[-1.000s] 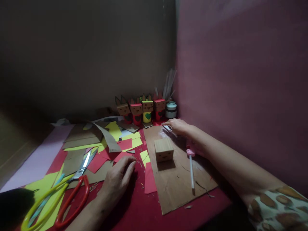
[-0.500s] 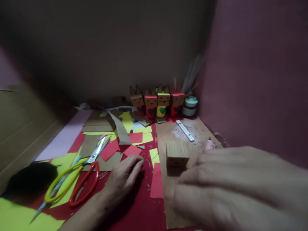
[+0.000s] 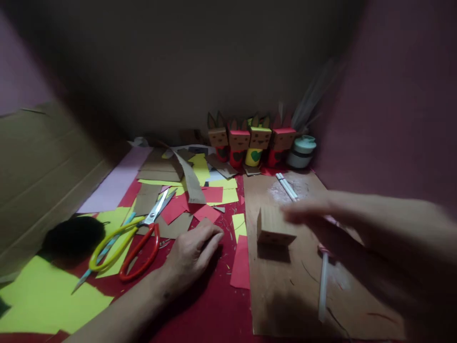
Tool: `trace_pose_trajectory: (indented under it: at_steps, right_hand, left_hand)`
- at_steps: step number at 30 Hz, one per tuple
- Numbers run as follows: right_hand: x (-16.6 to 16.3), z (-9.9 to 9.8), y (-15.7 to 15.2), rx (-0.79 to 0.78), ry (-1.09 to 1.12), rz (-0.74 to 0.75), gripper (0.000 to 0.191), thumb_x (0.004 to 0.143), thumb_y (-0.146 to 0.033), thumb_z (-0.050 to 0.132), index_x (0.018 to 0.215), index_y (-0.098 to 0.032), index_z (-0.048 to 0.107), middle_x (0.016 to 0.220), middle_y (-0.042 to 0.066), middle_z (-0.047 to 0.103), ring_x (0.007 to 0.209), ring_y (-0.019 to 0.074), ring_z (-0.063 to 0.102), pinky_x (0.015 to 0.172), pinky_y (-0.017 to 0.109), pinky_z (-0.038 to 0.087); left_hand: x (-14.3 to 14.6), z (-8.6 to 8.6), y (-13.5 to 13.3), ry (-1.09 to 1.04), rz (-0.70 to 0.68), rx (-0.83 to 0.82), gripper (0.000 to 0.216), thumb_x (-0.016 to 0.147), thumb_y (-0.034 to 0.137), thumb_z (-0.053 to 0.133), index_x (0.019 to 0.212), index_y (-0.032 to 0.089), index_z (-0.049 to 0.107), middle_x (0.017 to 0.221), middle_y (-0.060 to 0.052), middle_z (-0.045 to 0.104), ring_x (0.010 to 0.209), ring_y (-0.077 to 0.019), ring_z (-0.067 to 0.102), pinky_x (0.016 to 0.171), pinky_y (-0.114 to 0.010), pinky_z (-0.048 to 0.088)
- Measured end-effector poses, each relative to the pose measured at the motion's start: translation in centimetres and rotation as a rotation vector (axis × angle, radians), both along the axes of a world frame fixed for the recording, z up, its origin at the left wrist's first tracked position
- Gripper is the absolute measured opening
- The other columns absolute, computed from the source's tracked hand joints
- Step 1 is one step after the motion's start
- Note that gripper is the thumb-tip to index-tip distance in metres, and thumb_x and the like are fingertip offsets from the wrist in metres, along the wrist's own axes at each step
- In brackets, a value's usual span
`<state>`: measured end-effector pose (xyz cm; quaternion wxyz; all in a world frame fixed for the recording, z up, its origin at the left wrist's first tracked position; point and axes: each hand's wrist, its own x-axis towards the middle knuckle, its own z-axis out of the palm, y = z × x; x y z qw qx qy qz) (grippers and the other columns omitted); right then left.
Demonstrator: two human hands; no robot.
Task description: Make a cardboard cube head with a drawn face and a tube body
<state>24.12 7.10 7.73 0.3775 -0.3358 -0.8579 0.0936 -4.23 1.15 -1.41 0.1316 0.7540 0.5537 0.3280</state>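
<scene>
My left hand (image 3: pixel 198 245) rests on the red tabletop with its fingers curled in, and nothing shows in it. My right hand (image 3: pixel 357 228), blurred, hovers over the right side of the brown board (image 3: pixel 285 286) with its fingers stretched out to the left. Its fingertips overlap the right edge of a small cardboard box (image 3: pixel 274 228); whether they touch it I cannot tell. The box has small marks on its front and a raised flap at its left. Below the hand a white stick (image 3: pixel 323 290) sticks out of a pinkish thing, mostly hidden.
Red-and-yellow-handled scissors (image 3: pixel 152 219) lie left among paper and cardboard scraps (image 3: pixel 178 226), near a black bundle (image 3: pixel 74 238). Several box-headed cardboard figures (image 3: pixel 253 138) stand at the back beside a pale green jar (image 3: pixel 302 152). White sticks (image 3: pixel 285 186) lie on the board.
My right hand has drawn back and lifted, uncovering the lower board and the white stick. The box is turned slightly and shows its left flap. The view has shifted; my left hand stays put.
</scene>
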Motion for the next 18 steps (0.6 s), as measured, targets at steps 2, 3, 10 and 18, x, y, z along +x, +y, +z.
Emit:
trace_pose_trajectory:
  at_steps: [2,3,10,18]
  right_hand:
    - [-0.1,0.1,0.6,0.011,-0.05,0.002,0.021,0.098,-0.025,0.052,0.113,-0.026,0.066,0.096,0.007,0.072,0.083,0.0226,0.069,0.076,0.038,0.06]
    - [0.0,-0.1,1.1,-0.003,-0.09,0.001,0.024,0.097,-0.023,0.052,0.118,-0.023,0.064,0.099,0.009,0.072,0.086,0.0248,0.069,0.078,0.041,0.06]
    - [1.5,-3.2,1.9,-0.372,-0.39,0.147,0.077,0.087,-0.023,0.066,0.154,-0.021,0.03,0.154,0.017,0.044,0.143,0.0354,0.041,0.111,0.054,0.045]
    - [0.6,-4.5,2.2,-0.714,0.096,0.092,0.074,0.076,-0.026,0.077,0.145,-0.023,0.049,0.144,0.013,0.055,0.131,0.0326,0.056,0.102,0.045,0.055]
  left_hand:
    - [0.0,-0.1,0.1,-0.016,-0.002,0.014,0.025,0.099,0.026,0.046,0.081,0.021,0.062,0.069,0.0,0.063,0.059,-0.0128,0.058,0.059,-0.025,0.047]
    - [0.0,-0.1,0.1,-0.027,-0.002,0.015,0.024,0.099,0.025,0.046,0.08,0.021,0.062,0.069,0.0,0.063,0.059,-0.0128,0.058,0.059,-0.025,0.047]
    - [-0.2,-0.2,0.4,-0.083,0.008,-0.002,0.021,0.097,0.03,0.051,0.082,0.023,0.063,0.068,0.001,0.064,0.054,-0.0131,0.056,0.055,-0.026,0.043]
    - [0.2,0.2,0.2,-0.264,0.131,-0.179,0.021,0.095,0.04,0.057,0.087,0.023,0.067,0.075,-0.002,0.068,0.067,-0.0181,0.062,0.064,-0.031,0.048]
